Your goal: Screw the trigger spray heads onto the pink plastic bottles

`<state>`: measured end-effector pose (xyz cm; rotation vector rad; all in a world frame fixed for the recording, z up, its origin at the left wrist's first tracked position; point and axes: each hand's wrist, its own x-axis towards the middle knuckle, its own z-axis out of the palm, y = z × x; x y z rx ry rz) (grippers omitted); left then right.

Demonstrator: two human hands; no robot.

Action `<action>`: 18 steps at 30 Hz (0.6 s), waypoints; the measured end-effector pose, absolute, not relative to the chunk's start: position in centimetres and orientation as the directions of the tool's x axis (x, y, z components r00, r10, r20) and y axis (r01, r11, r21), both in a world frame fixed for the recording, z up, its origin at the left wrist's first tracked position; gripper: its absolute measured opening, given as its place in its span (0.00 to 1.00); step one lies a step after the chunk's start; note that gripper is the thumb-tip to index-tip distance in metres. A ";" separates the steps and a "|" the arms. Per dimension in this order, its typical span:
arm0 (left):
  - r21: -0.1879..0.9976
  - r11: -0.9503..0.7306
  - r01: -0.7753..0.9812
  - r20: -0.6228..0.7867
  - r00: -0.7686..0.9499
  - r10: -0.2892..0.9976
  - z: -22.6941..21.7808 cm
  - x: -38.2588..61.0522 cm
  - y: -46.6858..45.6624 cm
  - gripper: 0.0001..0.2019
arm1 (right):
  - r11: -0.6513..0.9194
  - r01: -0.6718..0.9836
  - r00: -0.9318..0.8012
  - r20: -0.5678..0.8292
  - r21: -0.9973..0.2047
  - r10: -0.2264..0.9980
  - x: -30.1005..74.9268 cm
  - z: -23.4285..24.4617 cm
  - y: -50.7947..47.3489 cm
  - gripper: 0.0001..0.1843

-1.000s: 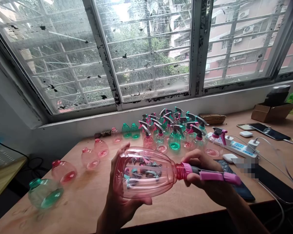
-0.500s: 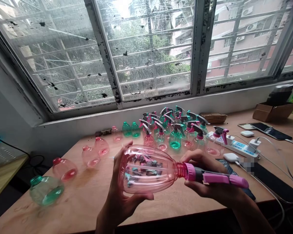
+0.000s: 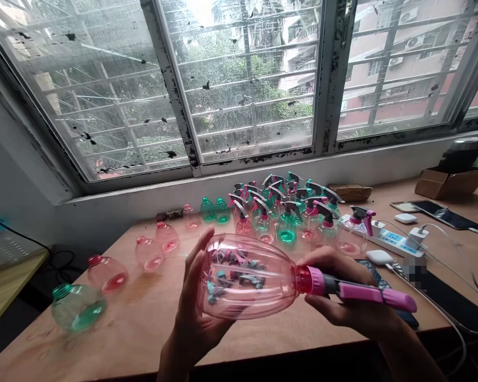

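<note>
A clear pink spray bottle (image 3: 258, 278) lies sideways in the air above the table, its neck pointing right. My left hand (image 3: 195, 313) is wrapped round the bottle's base end. On the right, my right hand (image 3: 354, 313) grips a pink and grey spray head (image 3: 366, 294) near its pink collar. That collar sits at the bottle's red-looking threaded neck, with some thread showing; how far it is screwed on I cannot tell. Through the bottle wall, several loose pink and teal spray heads (image 3: 235, 273) show on the table behind.
Open-necked bottles, pink (image 3: 107, 273) and green (image 3: 78, 307), stand at left. Several bottles with spray heads (image 3: 287, 225) crowd the back by the window. At right are a power strip (image 3: 398, 243), white cables, phones (image 3: 446, 213) and a cardboard box (image 3: 442, 183).
The bottle and spray head have shifted slightly right, together with both hands. My left thumb has slid back beneath the bottle. The view has moved a little.
</note>
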<state>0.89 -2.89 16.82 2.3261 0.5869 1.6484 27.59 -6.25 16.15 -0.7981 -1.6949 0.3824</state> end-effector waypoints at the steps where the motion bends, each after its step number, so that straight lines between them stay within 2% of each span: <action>1: 0.369 -0.904 0.214 0.864 0.280 0.419 16.8 0.9 -2.8 0.48 | 0.715 0.283 -0.106 0.720 -0.639 0.686 27.6 16.0 -6.2 0.18; 4: 0.333 -0.902 0.275 0.876 0.263 0.404 16.6 1.1 -2.8 0.49 | 0.691 0.286 -0.072 0.705 -0.663 0.706 27.8 15.6 -6.0 0.17; 7: 0.403 -0.879 0.256 0.849 0.254 0.463 16.6 1.4 -3.1 0.56 | 0.691 0.346 -0.075 0.716 -0.634 0.694 28.1 14.9 -5.7 0.17; 9: 0.458 -0.854 0.248 0.825 0.239 0.512 16.7 1.5 -3.3 0.57 | 0.702 0.357 -0.110 0.718 -0.617 0.687 28.2 14.5 -5.6 0.19; 14: 0.511 -0.816 0.269 0.786 0.238 0.571 16.6 0.9 -3.2 0.50 | 0.676 0.269 -0.189 0.651 -0.686 0.735 28.3 14.6 -5.8 0.23; 18: 0.653 -0.730 0.203 0.681 0.264 0.683 16.9 0.4 -3.5 0.44 | 0.643 0.236 -0.255 0.592 -0.729 0.764 28.5 14.9 -6.0 0.23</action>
